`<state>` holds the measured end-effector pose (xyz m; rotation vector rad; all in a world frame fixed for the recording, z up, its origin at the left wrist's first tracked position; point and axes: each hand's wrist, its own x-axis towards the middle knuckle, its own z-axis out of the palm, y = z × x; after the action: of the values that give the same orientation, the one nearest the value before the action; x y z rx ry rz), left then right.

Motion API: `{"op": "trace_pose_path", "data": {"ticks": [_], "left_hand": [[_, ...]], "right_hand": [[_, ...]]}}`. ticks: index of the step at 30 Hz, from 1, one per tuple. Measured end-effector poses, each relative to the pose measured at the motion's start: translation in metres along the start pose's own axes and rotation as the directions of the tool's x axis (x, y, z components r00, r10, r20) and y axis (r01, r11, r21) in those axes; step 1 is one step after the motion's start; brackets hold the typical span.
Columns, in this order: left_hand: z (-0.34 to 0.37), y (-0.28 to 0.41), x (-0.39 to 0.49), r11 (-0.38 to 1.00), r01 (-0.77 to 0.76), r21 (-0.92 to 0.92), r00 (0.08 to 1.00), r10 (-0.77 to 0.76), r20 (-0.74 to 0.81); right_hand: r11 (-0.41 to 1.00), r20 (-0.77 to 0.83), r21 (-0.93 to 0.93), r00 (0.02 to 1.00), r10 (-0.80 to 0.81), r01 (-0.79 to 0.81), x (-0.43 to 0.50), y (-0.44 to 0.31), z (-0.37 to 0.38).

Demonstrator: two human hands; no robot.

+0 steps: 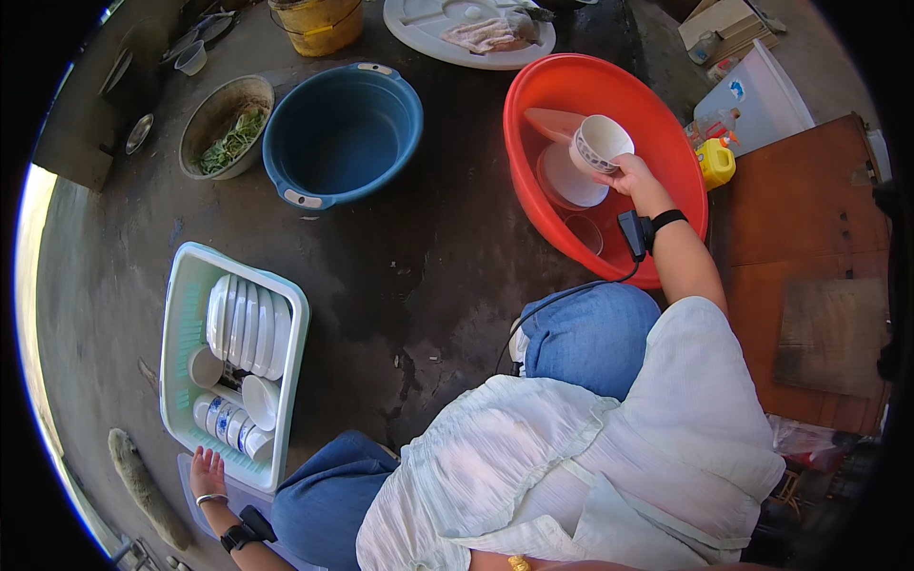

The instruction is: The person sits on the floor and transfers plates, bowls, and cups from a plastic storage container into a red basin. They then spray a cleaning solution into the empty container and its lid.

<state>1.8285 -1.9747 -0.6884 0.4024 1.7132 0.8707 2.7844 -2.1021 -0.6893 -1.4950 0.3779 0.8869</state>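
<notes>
My right hand [627, 176] grips the rim of a patterned white bowl [602, 145], tilted over the large red plastic basin [520, 160]. Beneath it in the basin lie a white bowl or plate [575, 182], a pinkish flat item [551, 124] and a clear round dish [584, 234]. My left hand [208, 472], empty with its fingers apart, is at the near end of the pale green dish basket [298, 335]. Inside the basket, white plates [246, 325] stand on edge, above a row of blue-patterned bowls [227, 425] and a white bowl [261, 402].
A blue tub [343, 135] and a metal bowl of greens [232, 139] stand on the floor beyond the basket. Farther off are a yellow bucket [318, 25] and a round white lid [421, 32] bearing a cloth-like item. A yellow bottle [714, 164] and brown board [800, 214] border the right side.
</notes>
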Motion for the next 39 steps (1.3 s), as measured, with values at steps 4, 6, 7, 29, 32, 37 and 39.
{"op": "trace_pose_path", "data": {"ticks": [4, 6, 7, 29, 32, 37, 39], "left_hand": [[0.002, 0.001, -0.018, 0.998, 0.055, 0.019, 0.994, -0.053, -0.095], [0.012, 0.002, -0.027, 0.999, 0.02, 0.043, 0.998, -0.018, -0.064], [0.019, 0.002, -0.031, 0.999, 0.005, 0.038, 1.0, -0.004, -0.028], [0.091, -0.01, -0.002, 0.953, -0.007, 0.303, 0.997, -0.016, 0.072], [0.121, -0.003, 0.013, 0.65, -0.447, 0.615, 0.894, 0.312, 0.321], [0.201, 0.008, 0.023, -0.059, -0.789, 0.611, 0.53, 0.437, 0.727], [0.227, 0.013, 0.027, -0.16, -0.78, 0.605, 0.518, 0.377, 0.768]], "right_hand": [[0.995, -0.039, 0.032, 0.994, 0.1, -0.099, 0.068, 0.031, -0.038], [0.995, 0.001, 0.083, 0.999, 0.049, -0.049, 0.091, 0.043, -0.052], [0.997, 0.013, 0.055, 0.999, 0.043, -0.044, 0.101, 0.044, -0.057], [0.699, -0.015, -0.715, 1.0, 0.005, -0.014, 0.071, 0.02, -0.046], [0.65, -0.077, -0.74, 0.939, -0.336, 0.172, 0.036, -0.011, 0.022], [0.694, 0.771, -0.511, 0.627, 0.11, 0.507, -0.124, 0.058, 0.205], [0.648, 0.784, -0.605, 0.49, 0.382, 0.462, -0.192, 0.133, 0.266]]}}
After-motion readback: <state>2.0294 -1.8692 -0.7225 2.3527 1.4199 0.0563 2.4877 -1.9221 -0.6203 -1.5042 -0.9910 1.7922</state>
